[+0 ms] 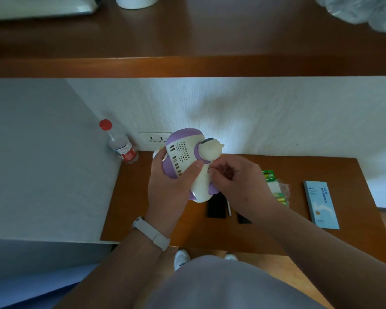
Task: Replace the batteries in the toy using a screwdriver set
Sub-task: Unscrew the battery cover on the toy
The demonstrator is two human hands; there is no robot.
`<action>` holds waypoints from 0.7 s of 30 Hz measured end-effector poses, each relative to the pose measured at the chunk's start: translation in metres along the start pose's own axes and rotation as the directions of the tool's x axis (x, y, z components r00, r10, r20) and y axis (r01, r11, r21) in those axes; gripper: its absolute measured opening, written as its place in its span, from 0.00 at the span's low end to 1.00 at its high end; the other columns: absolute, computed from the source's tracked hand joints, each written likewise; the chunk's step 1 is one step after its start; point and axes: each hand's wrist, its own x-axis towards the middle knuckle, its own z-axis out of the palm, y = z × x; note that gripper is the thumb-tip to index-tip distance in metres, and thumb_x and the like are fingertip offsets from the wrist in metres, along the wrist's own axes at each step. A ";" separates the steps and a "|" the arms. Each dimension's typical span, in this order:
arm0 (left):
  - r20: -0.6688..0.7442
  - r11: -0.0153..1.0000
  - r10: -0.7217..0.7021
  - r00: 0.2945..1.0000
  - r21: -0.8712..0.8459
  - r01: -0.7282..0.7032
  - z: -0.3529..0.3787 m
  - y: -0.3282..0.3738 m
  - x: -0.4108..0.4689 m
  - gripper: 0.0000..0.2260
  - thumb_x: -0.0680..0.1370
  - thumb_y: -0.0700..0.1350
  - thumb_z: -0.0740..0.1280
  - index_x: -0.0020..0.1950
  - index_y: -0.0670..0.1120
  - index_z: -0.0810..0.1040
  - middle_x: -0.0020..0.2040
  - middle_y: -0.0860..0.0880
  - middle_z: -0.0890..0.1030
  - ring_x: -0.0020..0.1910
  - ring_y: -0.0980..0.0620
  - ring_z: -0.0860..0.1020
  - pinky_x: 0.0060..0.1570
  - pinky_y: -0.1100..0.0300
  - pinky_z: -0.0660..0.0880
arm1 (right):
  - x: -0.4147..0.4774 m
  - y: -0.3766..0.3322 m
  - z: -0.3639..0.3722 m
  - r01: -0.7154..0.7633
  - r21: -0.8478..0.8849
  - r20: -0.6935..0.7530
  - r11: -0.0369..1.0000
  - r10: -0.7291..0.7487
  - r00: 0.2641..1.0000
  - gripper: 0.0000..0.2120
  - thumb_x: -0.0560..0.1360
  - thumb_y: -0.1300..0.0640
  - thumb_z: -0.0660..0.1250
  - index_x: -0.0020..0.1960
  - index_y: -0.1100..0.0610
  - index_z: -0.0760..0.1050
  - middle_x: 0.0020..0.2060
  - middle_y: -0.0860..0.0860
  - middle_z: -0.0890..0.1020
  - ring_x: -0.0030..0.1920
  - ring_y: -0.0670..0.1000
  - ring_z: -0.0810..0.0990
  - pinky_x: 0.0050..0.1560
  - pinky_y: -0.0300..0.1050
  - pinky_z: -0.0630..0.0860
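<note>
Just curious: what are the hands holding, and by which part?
The left hand grips the toy round its middle, thumb on the vented face. The right hand curls at its side; whether it pinches anything cannot be told.

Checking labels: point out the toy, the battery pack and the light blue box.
toy (183, 150): head view, white grille panel.
battery pack (268, 176): head view, green header card.
light blue box (320, 205): head view, middle of its top face.

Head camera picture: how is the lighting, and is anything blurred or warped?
Head view: dim, bluish light; a soft shadow lies on the wall above the toy; the wooden shelf edge bows slightly from the wide lens; the plastic bag at top right is blurred.
</note>
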 end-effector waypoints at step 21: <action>-0.025 0.995 0.054 0.998 0.084 -0.051 -0.004 -0.009 0.014 0.33 0.71 0.50 0.79 0.71 0.56 0.66 0.47 0.79 0.75 0.48 0.75 0.77 0.36 0.75 0.75 | 0.022 -0.002 0.014 -0.145 0.100 0.022 0.984 0.144 0.989 0.11 0.74 0.59 0.70 0.38 0.47 0.74 0.30 0.42 0.80 0.33 0.35 0.77 0.33 0.26 0.72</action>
